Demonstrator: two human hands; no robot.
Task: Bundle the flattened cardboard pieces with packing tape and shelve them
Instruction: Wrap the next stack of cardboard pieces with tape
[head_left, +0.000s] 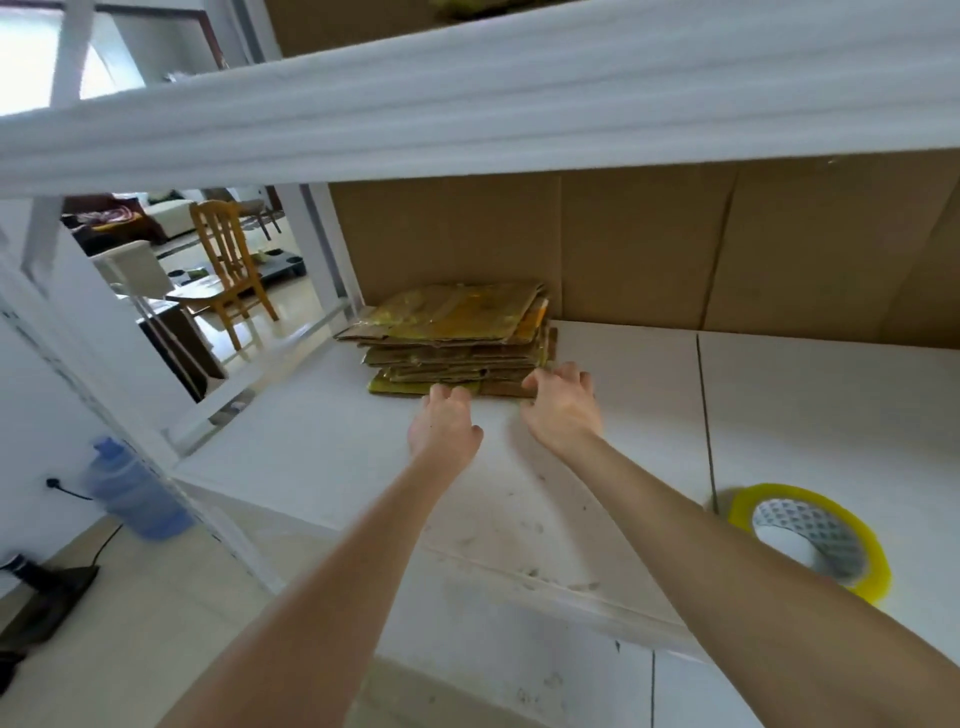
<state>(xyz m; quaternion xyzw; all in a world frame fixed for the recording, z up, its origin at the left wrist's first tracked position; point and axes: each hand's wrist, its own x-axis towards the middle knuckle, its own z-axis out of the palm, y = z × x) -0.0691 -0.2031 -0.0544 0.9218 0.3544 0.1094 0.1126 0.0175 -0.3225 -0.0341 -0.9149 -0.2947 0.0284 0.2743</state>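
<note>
As curled left hand (444, 422) and right hand (563, 410) touch the yellow-taped brown cardboard stack (452, 325), grip unclear, shelving likely needs only release.

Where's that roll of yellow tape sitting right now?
Head view, lower right: the tape roll lies flat on the white shelf board, just right of the person's right forearm, well apart from the cardboard bundle at the back.

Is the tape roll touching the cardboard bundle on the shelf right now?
Apart. The head view shows the tape roll at the front right of the shelf, with a wide stretch of bare white board between it and the cardboard bundle farther back.
</note>
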